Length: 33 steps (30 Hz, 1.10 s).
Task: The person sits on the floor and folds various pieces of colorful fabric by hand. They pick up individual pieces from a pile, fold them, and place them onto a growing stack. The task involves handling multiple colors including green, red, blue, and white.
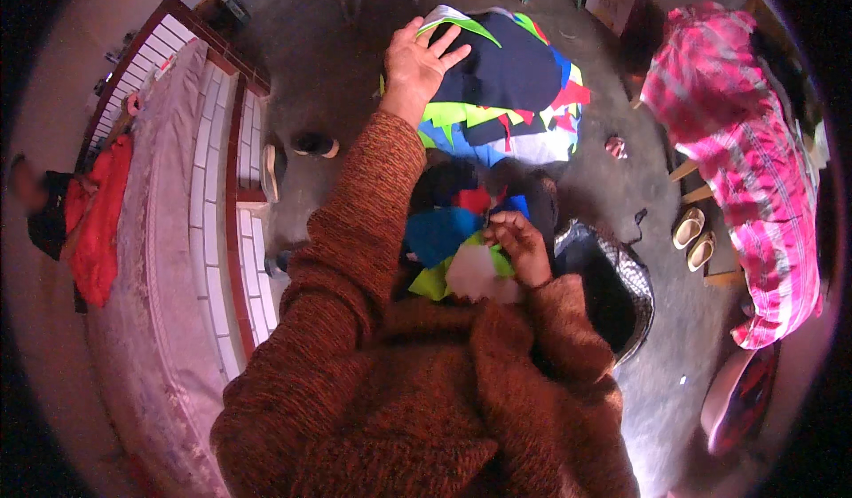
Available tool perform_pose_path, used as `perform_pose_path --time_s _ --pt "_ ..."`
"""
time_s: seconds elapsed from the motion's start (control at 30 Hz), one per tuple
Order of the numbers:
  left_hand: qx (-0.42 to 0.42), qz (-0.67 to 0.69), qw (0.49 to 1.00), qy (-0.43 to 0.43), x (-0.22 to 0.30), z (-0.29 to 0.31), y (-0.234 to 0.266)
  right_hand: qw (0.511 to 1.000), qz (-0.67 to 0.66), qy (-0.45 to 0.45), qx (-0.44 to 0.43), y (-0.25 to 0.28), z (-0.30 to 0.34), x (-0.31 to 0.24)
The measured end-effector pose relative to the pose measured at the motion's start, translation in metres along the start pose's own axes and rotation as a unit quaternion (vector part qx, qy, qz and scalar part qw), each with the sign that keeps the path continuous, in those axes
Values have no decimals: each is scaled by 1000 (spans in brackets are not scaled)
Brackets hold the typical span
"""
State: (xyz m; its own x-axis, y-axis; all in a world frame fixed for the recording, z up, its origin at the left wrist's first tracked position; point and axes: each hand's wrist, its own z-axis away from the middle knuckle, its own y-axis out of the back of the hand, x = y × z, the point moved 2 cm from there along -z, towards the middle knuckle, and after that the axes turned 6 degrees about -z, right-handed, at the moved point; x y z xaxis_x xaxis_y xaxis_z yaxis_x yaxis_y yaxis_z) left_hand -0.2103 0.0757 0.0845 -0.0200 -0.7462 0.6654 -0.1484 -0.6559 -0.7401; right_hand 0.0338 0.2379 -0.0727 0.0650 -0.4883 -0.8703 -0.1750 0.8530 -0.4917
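Sleeve (364, 205) extends left hand (415, 65) over cloth pile's (510, 63) edge beside open floor (319, 67).

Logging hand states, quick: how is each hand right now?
Left hand: open, fingers spread at the white-and-lime fabric piece.
Right hand: fingers curled near the lime-green fabric piece; whether it holds anything cannot be told.

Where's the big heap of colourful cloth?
In the head view, the cloth heap is top centre, slightly right, with the left hand at its left edge.
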Motion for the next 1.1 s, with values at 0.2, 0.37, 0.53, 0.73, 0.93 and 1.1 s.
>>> perform_pose_path --time_s 0.2,0.37,0.53,0.73,0.93,1.1 --pt "-8 -218 971 97 -12 14 24 1000 -24 -1 -12 2 -1 1" --pt "-68 -190 967 154 -11 17 43 999 -38 -15 -2 1 -2 -2" --pt "-62 -244 954 165 -9 22 65 998 -51 -21 21 4 -3 0" --pt "-218 -529 806 152 -21 120 36 987 -128 10 99 9 0 -7" --pt "-268 -608 738 116 -85 172 56 967 -217 39 125 25 -6 -4" --pt "-286 -696 658 -29 -94 183 59 963 -233 56 126 26 -2 -10"
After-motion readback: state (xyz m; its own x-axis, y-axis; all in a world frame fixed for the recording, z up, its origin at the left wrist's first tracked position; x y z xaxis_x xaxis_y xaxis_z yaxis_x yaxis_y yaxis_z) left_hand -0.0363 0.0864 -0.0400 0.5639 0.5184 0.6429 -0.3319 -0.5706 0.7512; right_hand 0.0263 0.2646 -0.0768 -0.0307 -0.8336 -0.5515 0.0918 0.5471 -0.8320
